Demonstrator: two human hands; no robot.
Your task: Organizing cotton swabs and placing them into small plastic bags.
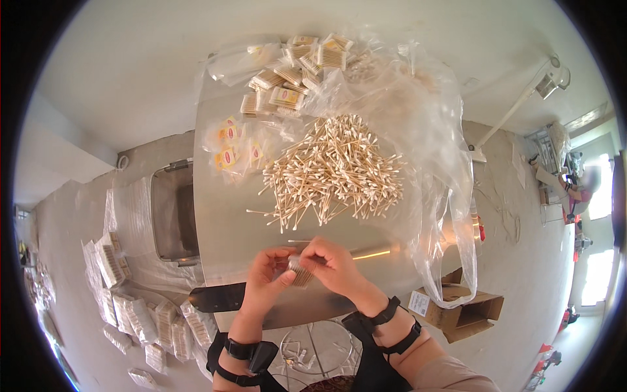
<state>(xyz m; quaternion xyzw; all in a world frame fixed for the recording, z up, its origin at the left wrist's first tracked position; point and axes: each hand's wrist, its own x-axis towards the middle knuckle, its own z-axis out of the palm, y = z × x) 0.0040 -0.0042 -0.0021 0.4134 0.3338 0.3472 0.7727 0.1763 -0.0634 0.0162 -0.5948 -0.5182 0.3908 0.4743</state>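
My left hand [266,277] grips a small clear packet of cotton swabs [300,277] at the near side of the table [228,242]. The fingers of my right hand [336,266] are closed at the packet's top right. Just beyond my hands lies a loose cotton swab [299,241]. A large heap of loose cotton swabs [336,173] covers the middle of the table. To its left are flat clear bags with yellow and red labels [226,157]. Several filled swab packets [285,97] are piled at the far left.
A big clear plastic bag [424,111] spreads over the table's right side and hangs off it. A dark bin [176,212] stands left of the table. Bundled swab packs [134,317] lie on the floor at lower left. An open cardboard box [480,307] sits at lower right.
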